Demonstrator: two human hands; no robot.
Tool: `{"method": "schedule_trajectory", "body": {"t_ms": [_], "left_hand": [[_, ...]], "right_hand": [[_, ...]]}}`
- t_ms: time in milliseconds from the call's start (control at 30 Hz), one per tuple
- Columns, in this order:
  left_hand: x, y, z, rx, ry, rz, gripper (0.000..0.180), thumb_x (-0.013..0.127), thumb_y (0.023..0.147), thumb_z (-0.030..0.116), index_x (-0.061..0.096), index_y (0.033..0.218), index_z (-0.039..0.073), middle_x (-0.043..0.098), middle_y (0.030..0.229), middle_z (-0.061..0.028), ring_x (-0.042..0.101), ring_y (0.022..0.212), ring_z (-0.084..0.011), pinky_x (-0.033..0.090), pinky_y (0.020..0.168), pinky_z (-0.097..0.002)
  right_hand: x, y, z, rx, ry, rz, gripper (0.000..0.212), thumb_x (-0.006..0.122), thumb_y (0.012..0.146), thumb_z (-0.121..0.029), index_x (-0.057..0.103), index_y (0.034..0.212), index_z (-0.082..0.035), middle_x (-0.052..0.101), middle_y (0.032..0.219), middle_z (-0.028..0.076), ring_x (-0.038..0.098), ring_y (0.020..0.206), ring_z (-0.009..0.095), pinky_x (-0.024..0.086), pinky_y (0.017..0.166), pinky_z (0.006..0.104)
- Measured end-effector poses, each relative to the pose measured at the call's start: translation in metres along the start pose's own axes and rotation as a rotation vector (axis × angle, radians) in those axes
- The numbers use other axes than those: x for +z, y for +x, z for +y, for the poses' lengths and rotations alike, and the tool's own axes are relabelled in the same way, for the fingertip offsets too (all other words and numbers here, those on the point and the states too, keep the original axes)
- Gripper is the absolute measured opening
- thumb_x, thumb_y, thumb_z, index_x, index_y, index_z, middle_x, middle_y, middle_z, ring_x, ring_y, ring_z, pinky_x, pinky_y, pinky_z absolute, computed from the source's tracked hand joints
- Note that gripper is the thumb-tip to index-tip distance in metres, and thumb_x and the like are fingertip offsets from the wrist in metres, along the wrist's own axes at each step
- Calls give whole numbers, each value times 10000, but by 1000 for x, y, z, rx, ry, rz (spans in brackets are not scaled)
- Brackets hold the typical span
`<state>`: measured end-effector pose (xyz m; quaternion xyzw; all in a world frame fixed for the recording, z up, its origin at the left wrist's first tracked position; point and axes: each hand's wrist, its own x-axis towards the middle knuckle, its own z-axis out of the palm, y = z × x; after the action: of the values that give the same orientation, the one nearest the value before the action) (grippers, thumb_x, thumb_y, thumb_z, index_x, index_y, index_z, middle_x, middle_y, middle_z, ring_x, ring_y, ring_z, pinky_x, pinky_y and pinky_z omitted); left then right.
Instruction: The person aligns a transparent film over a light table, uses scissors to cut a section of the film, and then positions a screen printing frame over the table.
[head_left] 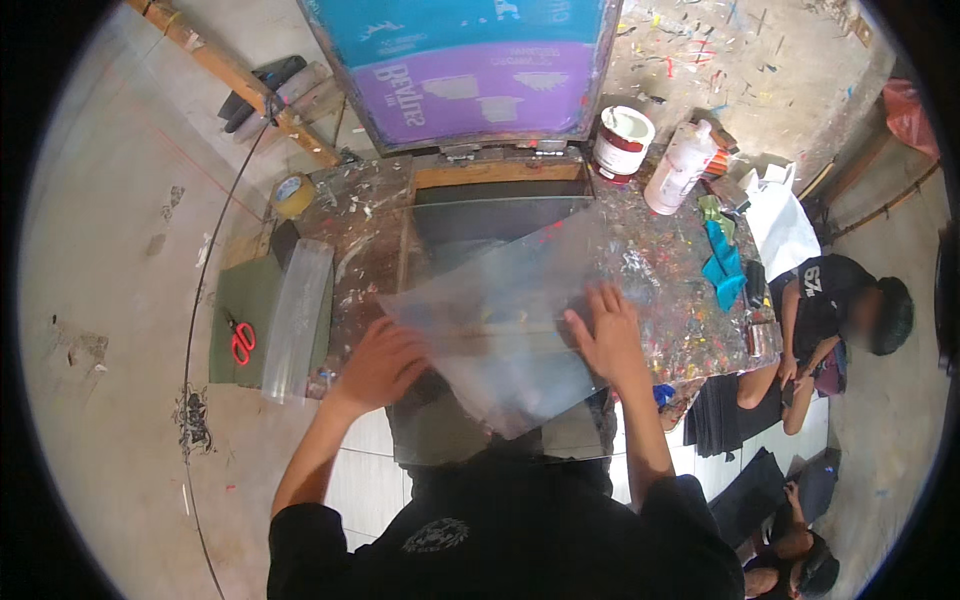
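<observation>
A clear plastic sheet lies turned at a slant over a glass-topped board in front of me. Its surface is hazy and slightly blurred. At the sheet's left edge, my left hand rests palm down with its fingers stretched out; its thumb is hard to make out. Along the right edge, my right hand is open, thumb apart from the fingers, with the fingertips touching or very near the film. Beyond the board, a framed printing screen in blue and purple stands raised on hinges.
Left of the board are a clear plastic roll, red-handled scissors and yellow tape. At right stand a paint tub, a pale bottle and a teal cloth. Two people sit at the right beside dark folded fabric.
</observation>
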<state>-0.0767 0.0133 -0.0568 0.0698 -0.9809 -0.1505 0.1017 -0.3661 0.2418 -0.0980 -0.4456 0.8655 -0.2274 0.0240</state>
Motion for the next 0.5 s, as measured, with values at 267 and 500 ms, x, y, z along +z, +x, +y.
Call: {"method": "schedule_trajectory", "body": {"t_ms": [267, 500], "left_hand": [[40, 56, 30, 185, -121, 20, 210, 656, 872, 107, 655, 1077, 60, 649, 1091, -126, 576, 1126, -332, 372, 1091, -519], [61, 75, 29, 294, -132, -5, 323, 671, 861, 171, 614, 1155, 50, 595, 1224, -160, 531, 1193, -357, 376, 1070, -519]], "right_hand": [[-31, -82, -107, -238, 71, -176, 677, 688, 865, -457, 559, 1294, 51, 604, 1163, 188, 600, 1058, 347, 463, 934, 447], [18, -91, -101, -6, 43, -192, 843, 774, 747, -486, 517, 1352, 42, 553, 1206, 207, 567, 1097, 353, 456, 926, 478]]}}
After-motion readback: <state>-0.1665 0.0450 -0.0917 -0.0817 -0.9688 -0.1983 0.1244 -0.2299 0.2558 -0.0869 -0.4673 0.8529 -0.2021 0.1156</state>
